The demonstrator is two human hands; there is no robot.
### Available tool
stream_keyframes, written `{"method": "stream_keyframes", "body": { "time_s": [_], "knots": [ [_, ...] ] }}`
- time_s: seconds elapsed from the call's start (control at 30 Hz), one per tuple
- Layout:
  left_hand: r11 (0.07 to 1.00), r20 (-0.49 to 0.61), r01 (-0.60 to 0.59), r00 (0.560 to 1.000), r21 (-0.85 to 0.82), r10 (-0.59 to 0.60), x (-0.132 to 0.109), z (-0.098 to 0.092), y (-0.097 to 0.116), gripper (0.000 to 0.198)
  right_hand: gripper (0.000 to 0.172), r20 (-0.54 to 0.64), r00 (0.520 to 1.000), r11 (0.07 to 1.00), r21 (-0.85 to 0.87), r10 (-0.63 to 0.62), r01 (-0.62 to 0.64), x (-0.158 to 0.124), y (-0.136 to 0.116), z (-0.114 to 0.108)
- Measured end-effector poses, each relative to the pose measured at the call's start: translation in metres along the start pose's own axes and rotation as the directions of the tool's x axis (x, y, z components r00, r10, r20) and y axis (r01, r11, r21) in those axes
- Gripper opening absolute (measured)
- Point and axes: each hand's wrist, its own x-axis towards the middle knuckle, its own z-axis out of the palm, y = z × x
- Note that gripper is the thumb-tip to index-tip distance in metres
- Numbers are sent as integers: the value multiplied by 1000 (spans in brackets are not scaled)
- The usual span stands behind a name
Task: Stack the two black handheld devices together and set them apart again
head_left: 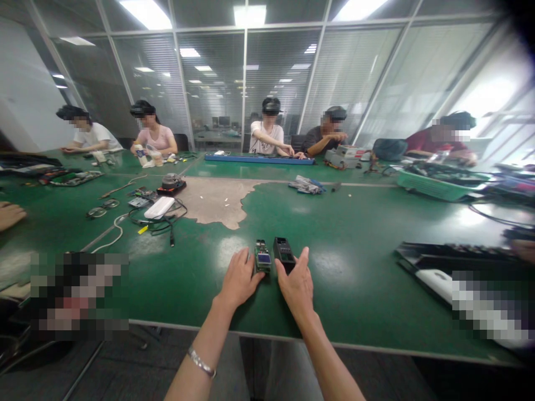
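A narrow green circuit board (263,260) with a small dark display lies on the table in front of me. My left hand (240,281) is curled along its left side, the thumb at its near end. Just to the right is a black plastic housing (284,250) with openings in its top. The thumb of my right hand (297,281) rests at its near left corner, and the fingers are along its right side, partly stretched out. A small gap separates the board from the housing. The undersides of both things are hidden.
On the green table (351,289), a white box (159,208) with black cables lies left of a bare patch (213,197). Farther off are grey-blue parts (307,185) and a green basket (438,186). A black-and-white device (434,278) is at right. Several people sit around the table.
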Motion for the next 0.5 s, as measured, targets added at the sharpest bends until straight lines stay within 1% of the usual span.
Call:
{"method": "stream_keyframes", "body": {
  "time_s": [0.2, 0.33, 0.5],
  "knots": [
    [1000, 3, 3, 1000, -21, -3, 1, 1, -1, 46, 86, 9, 999, 994, -98, -51, 52, -4, 7, 5],
    [1000, 17, 18, 1000, -20, -18, 1, -1, 0, 48, 89, -10, 998, 995, -84, -62, 61, -8, 9, 6],
    [1000, 28, 22, 999, 6, -22, 1, -2, 1, 52, 92, -43, 999, 999, -32, -7, 6, -8, 6, 0]
  ]
}}
